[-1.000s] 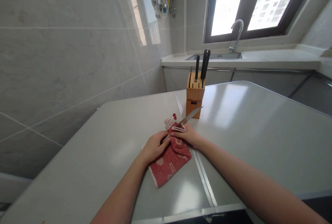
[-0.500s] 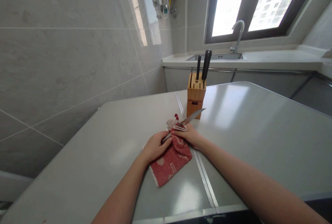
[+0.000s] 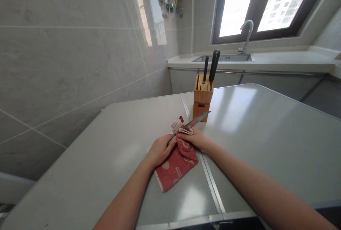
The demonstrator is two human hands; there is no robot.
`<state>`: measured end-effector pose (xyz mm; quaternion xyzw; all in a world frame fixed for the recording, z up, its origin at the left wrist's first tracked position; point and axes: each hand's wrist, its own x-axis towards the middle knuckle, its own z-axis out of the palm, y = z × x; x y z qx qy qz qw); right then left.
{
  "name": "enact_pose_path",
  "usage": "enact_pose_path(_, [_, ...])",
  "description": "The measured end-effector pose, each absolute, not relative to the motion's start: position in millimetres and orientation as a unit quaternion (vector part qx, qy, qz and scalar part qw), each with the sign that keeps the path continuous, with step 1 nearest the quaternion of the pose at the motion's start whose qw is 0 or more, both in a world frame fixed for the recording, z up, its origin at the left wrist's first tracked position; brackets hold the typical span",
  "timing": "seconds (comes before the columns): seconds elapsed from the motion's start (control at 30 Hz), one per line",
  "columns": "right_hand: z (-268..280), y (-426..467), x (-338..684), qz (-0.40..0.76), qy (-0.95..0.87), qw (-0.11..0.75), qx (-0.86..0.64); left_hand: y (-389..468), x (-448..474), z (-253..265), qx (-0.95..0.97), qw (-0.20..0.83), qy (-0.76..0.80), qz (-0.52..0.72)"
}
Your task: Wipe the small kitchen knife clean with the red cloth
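Observation:
My left hand (image 3: 159, 149) is closed around the handle of a knife (image 3: 197, 119), whose steel blade points up and to the right toward a wooden knife block (image 3: 202, 98). My right hand (image 3: 195, 138) pinches a red patterned cloth (image 3: 176, 164) folded over the blade near the handle. The rest of the cloth lies on the grey table (image 3: 106, 159) under both hands. The knife handle is mostly hidden by my fingers.
The knife block holds black-handled knives (image 3: 214, 66) and stands at the table's far middle. A metal seam (image 3: 210, 184) runs down the table. Behind are a counter with a sink (image 3: 223, 58), a tap (image 3: 246, 34) and a window. A tiled wall is on the left.
Both hands, the knife and the cloth have stayed almost still. The view has drifted slightly.

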<state>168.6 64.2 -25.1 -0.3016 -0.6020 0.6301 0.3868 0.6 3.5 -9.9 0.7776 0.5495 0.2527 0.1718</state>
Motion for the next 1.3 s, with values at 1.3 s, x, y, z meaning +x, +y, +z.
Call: enact_pose_path(1.3, [-22.0,66.0,169.0,0.587,-0.658,0.376,-0.285,3.6,-0.6,-10.9,0.779,0.158,0.555,0.244])
